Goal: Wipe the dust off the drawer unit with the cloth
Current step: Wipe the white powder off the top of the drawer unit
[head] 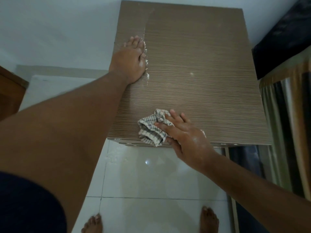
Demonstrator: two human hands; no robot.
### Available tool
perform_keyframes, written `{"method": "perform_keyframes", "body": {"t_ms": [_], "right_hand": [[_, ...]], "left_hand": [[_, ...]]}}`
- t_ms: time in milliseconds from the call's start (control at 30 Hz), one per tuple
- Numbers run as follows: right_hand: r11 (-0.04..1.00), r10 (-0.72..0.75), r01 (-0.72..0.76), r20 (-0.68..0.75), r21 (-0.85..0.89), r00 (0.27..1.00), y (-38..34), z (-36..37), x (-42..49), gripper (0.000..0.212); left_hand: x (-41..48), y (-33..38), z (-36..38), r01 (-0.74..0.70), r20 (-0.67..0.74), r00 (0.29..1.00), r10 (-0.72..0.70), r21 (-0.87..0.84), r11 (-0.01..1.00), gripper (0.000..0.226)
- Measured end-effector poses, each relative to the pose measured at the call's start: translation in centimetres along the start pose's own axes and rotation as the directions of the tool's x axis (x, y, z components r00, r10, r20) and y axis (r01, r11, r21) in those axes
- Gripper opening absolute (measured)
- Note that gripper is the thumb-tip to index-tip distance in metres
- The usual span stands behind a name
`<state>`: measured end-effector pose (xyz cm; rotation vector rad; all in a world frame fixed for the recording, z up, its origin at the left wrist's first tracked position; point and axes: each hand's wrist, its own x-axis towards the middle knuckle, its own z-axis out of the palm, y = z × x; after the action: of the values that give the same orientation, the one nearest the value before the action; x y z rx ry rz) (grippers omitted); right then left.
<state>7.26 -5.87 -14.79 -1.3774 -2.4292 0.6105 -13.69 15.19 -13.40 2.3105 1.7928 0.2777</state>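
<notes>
Both hands are resting on the drawer unit [193,64]: the right hand [185,133] is pressing a bunched checked cloth [152,130] under spread fingers, while the left hand [133,59] is lying flat and empty. White dust [146,64] is sitting just beside the left hand, so sweeping the cloth there in long overlapping strokes looks wise. No writing is showing.

My right hand [185,133] covering part of the cloth [152,128], drawer unit [193,73] fronts out of sight below its top, my feet [209,220] cut by bottom edge.
</notes>
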Motion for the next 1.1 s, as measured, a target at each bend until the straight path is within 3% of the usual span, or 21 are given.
{"method": "perform_keyframes", "body": {"t_ms": [167, 233, 300, 400, 500, 567, 667, 833, 900, 1000, 1100], "right_hand": [[0.982, -0.185, 0.186, 0.018, -0.041, 0.983, -1.2, 1.2, -3.6, 0.036], [0.974, -0.223, 0.222, 0.007, 0.037, 0.975, -1.8, 1.2, -5.0, 0.033], [0.973, -0.128, 0.134, -0.042, 0.189, 0.991, -2.3, 0.4, -4.7, 0.035], [0.896, 0.177, -0.096, -0.15, 0.434, 0.973, -2.8, -2.0, -0.7, 0.037], [0.82, 0.411, -0.226, -0.266, 0.525, 0.872, -1.6, -4.5, 5.4, 0.029], [0.811, 0.477, -0.257, -0.341, 0.526, 0.81, 0.1, -5.9, 9.7, 0.019], [0.779, 0.565, -0.322, -0.382, 0.537, 0.731, 3.0, -7.4, 16.8, 0.022], [0.809, 0.58, -0.37, -0.512, 0.457, 0.633, 8.4, -9.0, 27.4, 0.041], [0.804, 0.593, -0.456, -0.45, 0.382, 0.667, 10.0, -9.0, 30.6, 0.047], [0.777, 0.623, -0.624, -0.255, 0.088, 0.74, 10.7, -7.6, 33.7, 0.052], [0.8, 0.569, -0.596, -0.232, -0.062, 0.789, 9.5, -6.2, 35.5, 0.054]], "left_hand": [[0.0, -0.1, 0.0, -0.003, 0.007, 1.0, 0.003, -0.031, 1.0, 0.054], [-0.1, -0.3, -0.1, -0.015, 0.012, 1.0, 0.016, -0.066, 0.998, 0.053], [0.1, -1.1, -0.3, -0.037, 0.009, 0.999, 0.038, -0.113, 0.993, 0.05], [0.8, -3.4, -0.9, -0.026, -0.043, 0.999, 0.019, -0.16, 0.987, 0.048], [1.6, -5.1, -0.5, 0.1, -0.086, 0.988, -0.127, -0.263, 0.96, 0.049], [1.9, -5.4, 0.1, 0.146, -0.081, 0.98, -0.183, -0.335, 0.931, 0.049], [2.1, -5.3, 0.4, 0.166, -0.102, 0.971, -0.218, -0.372, 0.913, 0.048], [2.0, -5.4, 0.4, 0.231, -0.162, 0.926, -0.341, -0.472, 0.851, 0.043], [2.1, -5.6, 0.6, 0.247, -0.164, 0.919, -0.358, -0.471, 0.847, 0.044], [2.3, -5.7, 0.7, 0.262, -0.157, 0.916, -0.37, -0.465, 0.846, 0.042], [2.3, -5.7, 0.8, 0.264, -0.142, 0.918, -0.372, -0.483, 0.835, 0.041]]}}
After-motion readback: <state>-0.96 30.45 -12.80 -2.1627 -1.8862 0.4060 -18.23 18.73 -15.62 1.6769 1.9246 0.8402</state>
